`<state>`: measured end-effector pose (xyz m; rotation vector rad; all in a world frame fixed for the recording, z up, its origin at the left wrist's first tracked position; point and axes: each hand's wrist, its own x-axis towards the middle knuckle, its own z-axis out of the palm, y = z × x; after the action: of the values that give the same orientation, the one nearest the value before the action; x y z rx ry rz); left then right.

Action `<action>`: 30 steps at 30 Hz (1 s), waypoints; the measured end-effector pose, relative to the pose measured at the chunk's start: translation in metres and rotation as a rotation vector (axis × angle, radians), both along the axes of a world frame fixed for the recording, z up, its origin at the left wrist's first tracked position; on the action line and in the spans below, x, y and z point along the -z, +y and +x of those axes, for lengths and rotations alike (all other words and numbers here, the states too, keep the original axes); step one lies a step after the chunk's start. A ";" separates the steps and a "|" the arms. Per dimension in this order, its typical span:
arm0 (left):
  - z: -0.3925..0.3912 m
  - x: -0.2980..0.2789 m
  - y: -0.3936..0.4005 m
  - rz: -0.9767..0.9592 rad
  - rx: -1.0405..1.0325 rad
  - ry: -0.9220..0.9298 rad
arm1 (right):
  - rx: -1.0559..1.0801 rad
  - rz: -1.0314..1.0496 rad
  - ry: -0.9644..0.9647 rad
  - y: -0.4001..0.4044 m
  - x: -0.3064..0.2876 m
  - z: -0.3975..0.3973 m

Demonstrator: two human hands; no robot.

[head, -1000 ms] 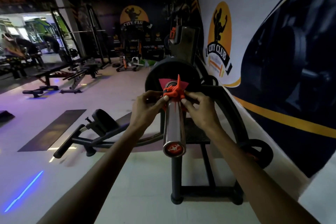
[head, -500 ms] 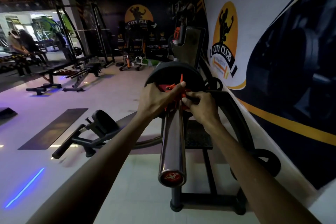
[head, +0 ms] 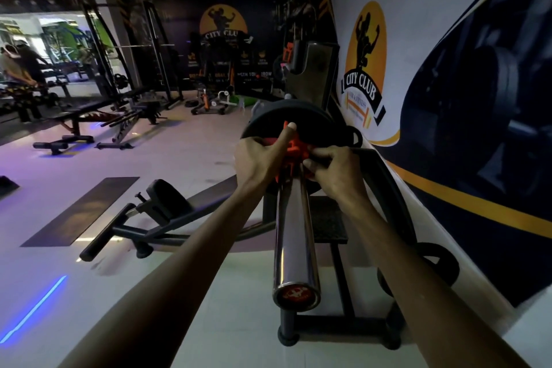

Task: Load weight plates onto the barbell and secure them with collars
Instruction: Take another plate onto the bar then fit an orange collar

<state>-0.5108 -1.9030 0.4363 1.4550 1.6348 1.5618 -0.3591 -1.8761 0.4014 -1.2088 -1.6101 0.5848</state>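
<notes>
A chrome barbell sleeve (head: 294,236) points toward me, its end cap red. A black weight plate (head: 310,119) sits on the sleeve at its far end. Against the plate is a red-orange collar (head: 294,148) on the sleeve. My left hand (head: 260,155) grips the collar from the left, with one finger stretched up over the collar's lever. My right hand (head: 334,169) pinches the collar from the right. Most of the collar is hidden behind my fingers.
The bar rests on a black rack (head: 337,287) beside the wall banner (head: 418,54) on the right. A padded machine arm (head: 155,212) and a dark floor mat (head: 80,212) lie to the left. Benches (head: 89,119) and people (head: 18,72) are far left.
The collar has slid along the sleeve from the near part up against the plate. Both hands moved with it, and the upright lever now lies under my left finger.
</notes>
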 end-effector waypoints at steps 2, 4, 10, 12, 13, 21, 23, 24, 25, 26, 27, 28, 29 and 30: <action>-0.001 -0.001 -0.001 -0.040 -0.024 -0.084 | 0.005 0.000 0.007 0.001 -0.001 -0.001; -0.002 -0.001 -0.001 -0.092 -0.009 -0.178 | 0.003 -0.010 0.019 0.000 -0.001 -0.001; -0.020 0.008 0.002 -0.182 0.175 -0.530 | 0.007 0.067 0.012 -0.008 -0.003 -0.004; -0.025 0.008 0.002 -0.224 0.222 -0.592 | 0.020 0.084 0.020 -0.010 -0.004 -0.005; -0.026 0.009 0.003 -0.243 0.236 -0.613 | 0.028 0.090 0.015 -0.012 -0.004 -0.006; -0.028 0.005 0.004 -0.303 0.304 -0.626 | 0.070 0.119 -0.029 -0.019 -0.006 -0.009; -0.029 0.008 0.005 -0.295 0.297 -0.657 | 0.083 0.126 -0.038 -0.021 -0.007 -0.010; -0.030 0.010 0.004 -0.289 0.288 -0.678 | 0.088 0.133 -0.040 -0.021 -0.006 -0.010; -0.030 0.012 0.005 -0.284 0.282 -0.684 | 0.091 0.137 -0.039 -0.021 -0.006 -0.010; -0.030 0.012 0.005 -0.286 0.282 -0.687 | 0.096 0.135 -0.038 -0.020 -0.005 -0.010; -0.030 0.012 0.005 -0.291 0.286 -0.688 | 0.101 0.133 -0.041 -0.021 -0.005 -0.010; -0.030 0.011 0.004 -0.291 0.289 -0.694 | 0.105 0.125 -0.045 -0.021 -0.005 -0.011; -0.030 0.012 0.005 -0.292 0.295 -0.696 | 0.104 0.118 -0.045 -0.021 -0.005 -0.010; -0.030 0.013 0.005 -0.289 0.297 -0.697 | 0.100 0.108 -0.039 -0.021 -0.006 -0.010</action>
<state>-0.5409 -1.8983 0.4236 0.8160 1.1102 1.3732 -0.3694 -1.8975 0.4072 -1.2192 -1.5828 0.4086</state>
